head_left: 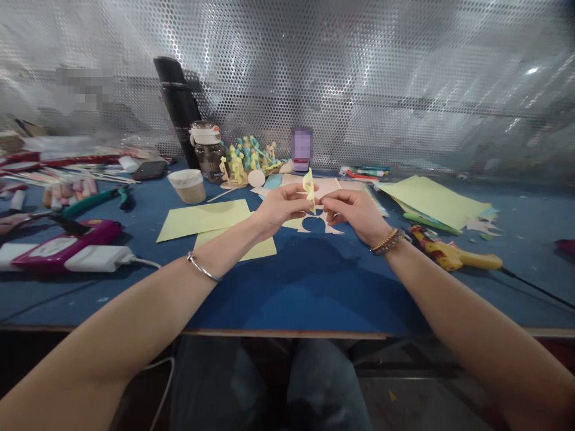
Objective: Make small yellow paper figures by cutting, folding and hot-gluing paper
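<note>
Over the blue work surface [305, 287]: both hands raised together
Left hand [283, 209]: fingers [302, 194] closed, pinching a narrow folded strip of pale yellow paper [309, 188]
Right hand [354, 215]: fingertips [327, 203] closed on the strip's lower end
Beneath the hands: tan cut-paper shape with a round hole [313, 225]
Left of the hands: loose pale yellow paper sheets [202, 218]
Right of the hands: yellow hot glue gun [453, 254]

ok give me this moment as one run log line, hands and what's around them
left hand: holds pale yellow paper piece | right hand: fingertips at its lower edge | nearby: yellow paper sheets, yellow glue gun
</note>
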Tool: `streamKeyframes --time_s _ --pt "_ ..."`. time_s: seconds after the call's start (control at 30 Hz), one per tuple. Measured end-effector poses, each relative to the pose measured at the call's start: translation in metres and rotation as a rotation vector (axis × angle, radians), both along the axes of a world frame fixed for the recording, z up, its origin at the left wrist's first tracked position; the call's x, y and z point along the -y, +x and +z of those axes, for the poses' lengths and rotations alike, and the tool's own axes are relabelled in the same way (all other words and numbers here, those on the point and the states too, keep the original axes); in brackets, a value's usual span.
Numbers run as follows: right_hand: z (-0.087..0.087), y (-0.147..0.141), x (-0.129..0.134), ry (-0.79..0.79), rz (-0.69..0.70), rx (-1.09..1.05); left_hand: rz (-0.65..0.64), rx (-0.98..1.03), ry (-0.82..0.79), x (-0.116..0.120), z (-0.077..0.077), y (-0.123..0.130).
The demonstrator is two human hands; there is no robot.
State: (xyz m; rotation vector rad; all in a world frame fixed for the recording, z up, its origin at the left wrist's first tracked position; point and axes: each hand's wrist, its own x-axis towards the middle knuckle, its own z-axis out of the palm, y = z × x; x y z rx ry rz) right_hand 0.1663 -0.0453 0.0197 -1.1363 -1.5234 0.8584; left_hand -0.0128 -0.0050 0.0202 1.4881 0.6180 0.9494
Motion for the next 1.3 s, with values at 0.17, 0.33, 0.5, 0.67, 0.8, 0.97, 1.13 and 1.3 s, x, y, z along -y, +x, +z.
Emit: streamKeyframes --time_s 0.17,0.33,0.5,0.67,0.8,0.97,1.13,1.3 --pt "0.002 -0.001 0.001 0.001 0.014 -0.094 -0.024 -0.071 0.127 0.004 -0.001 0.002" --pt "0.001 -0.001 0.001 -0.019 0.007 -0.065 -0.024 -0.089 0.157 0.006 -0.002 0.005" --pt "0.000 0.000 0.000 -0.043 0.003 -0.038 -0.049 -0.092 0.148 0.006 -0.003 0.006" --pt "0.001 0.001 -0.001 -0.030 -0.010 -0.090 -0.089 -0.119 0.039 0.010 0.000 0.005" --pt "0.001 0.001 -0.001 -0.015 -0.070 -0.111 -0.122 -0.160 0.076 0.012 -0.003 0.006" --pt "0.000 0.002 -0.002 0.004 -0.099 -0.122 -0.080 -0.155 0.134 0.010 -0.010 0.007" --pt "0.000 0.002 -0.002 0.029 -0.107 -0.121 -0.051 -0.146 0.161 0.008 -0.011 0.008" --pt "-0.001 0.003 -0.002 0.051 -0.116 -0.132 -0.025 -0.135 0.182 0.009 -0.011 0.008"
